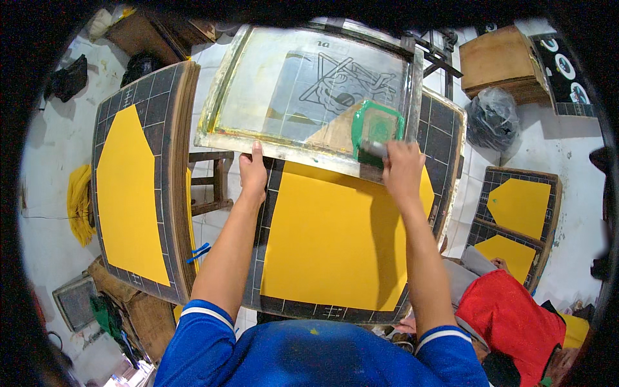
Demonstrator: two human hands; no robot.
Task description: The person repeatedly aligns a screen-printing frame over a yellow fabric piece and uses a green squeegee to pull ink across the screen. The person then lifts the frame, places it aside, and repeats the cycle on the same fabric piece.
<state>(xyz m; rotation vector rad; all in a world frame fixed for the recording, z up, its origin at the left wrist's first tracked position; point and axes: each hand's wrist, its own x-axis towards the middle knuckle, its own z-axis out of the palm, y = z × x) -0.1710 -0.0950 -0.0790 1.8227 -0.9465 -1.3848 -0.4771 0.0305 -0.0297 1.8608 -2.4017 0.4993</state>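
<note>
A screen printing frame [209, 138] is tilted up above a large yellow sheet [329, 238] on a dark gridded board [435, 145]. Its mesh carries a line drawing, and a green ink patch [380, 122] lies at the mesh's near right. My left hand [253, 173] grips the frame's near edge, thumb on top and fingers underneath. At the near right corner, my right hand [403, 169] is closed around a small greyish squeegee [374, 149], which rests by the green ink. The squeegee is slightly blurred and partly covered by the fingers.
Left, a thick stack of gridded boards [174, 168] bears a yellow sheet [129, 200]. Right, another person in red [509, 322] sits by boards with yellow sheets [521, 205]. A cardboard box [496, 64] and a grey plastic bag [491, 119] stand at the far right.
</note>
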